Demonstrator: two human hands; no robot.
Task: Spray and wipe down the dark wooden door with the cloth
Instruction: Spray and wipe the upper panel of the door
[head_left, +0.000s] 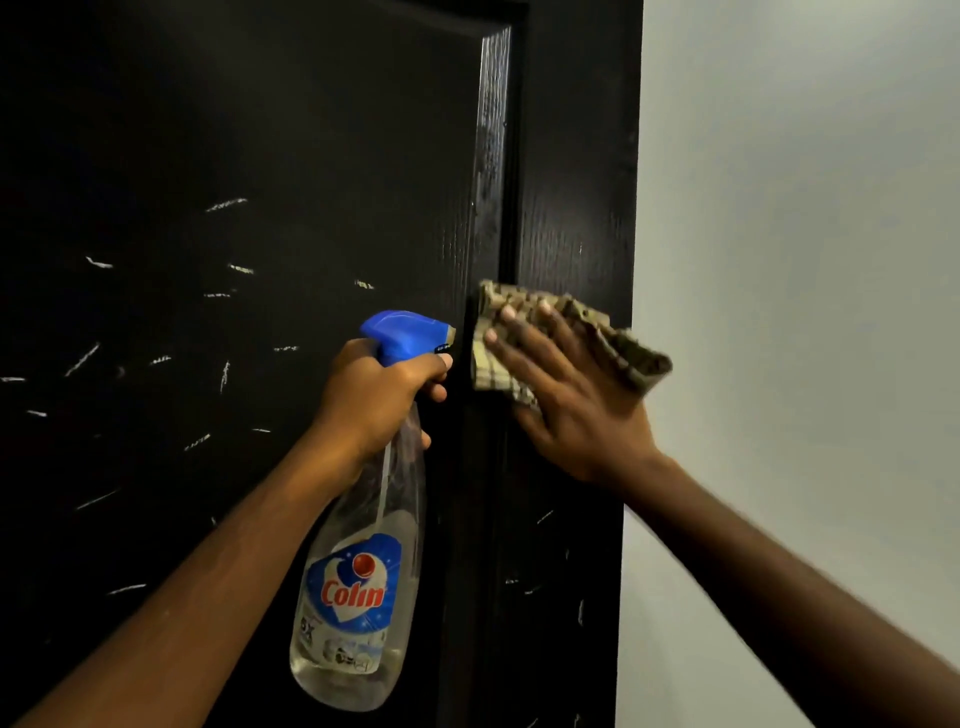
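The dark wooden door (234, 156) fills the left and middle of the view, with many small white scuff marks on its panel. My left hand (379, 400) grips a clear spray bottle (358, 597) with a blue trigger head, its nozzle pointing right toward the door's edge strip. My right hand (566, 384) lies flat with fingers spread, pressing a checked beige cloth (618, 345) against the door's right stile. Part of the cloth hangs off past the door edge.
A pale wall (805, 260) adjoins the door on the right. A raised moulding (493, 130) with a wet sheen runs vertically above the cloth.
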